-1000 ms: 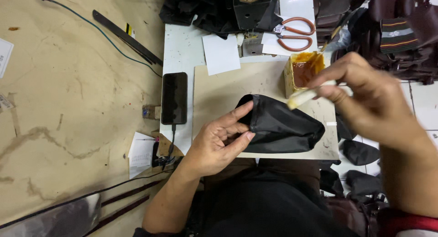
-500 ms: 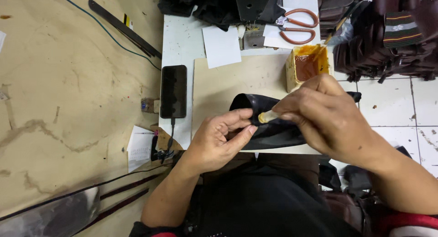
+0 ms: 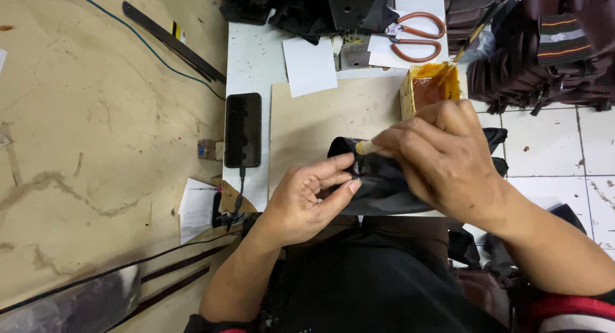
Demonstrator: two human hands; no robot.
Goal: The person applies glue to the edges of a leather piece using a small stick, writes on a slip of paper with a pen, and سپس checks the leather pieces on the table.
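Note:
A black piece of fabric (image 3: 378,189) lies on a tan work board (image 3: 320,118) in front of me. My left hand (image 3: 307,195) pinches its left edge between thumb and fingers. My right hand (image 3: 442,157) covers the fabric's right part and holds a small brush (image 3: 364,147), whose pale tip touches the fabric's upper left edge. Just above my right hand stands a small box of orange-brown glue (image 3: 430,86).
A black phone (image 3: 243,129) on a cable lies left of the board. White paper (image 3: 310,66), orange-handled scissors (image 3: 413,37) and a dark machine part (image 3: 352,13) sit at the back. Stacks of dark pieces (image 3: 544,48) fill the right. A plywood floor (image 3: 96,147) lies left.
My right hand has come down from the glue box with the brush and moved left across the fabric. The brush tip now rests at the fabric's upper left edge; my left hand keeps its pinch.

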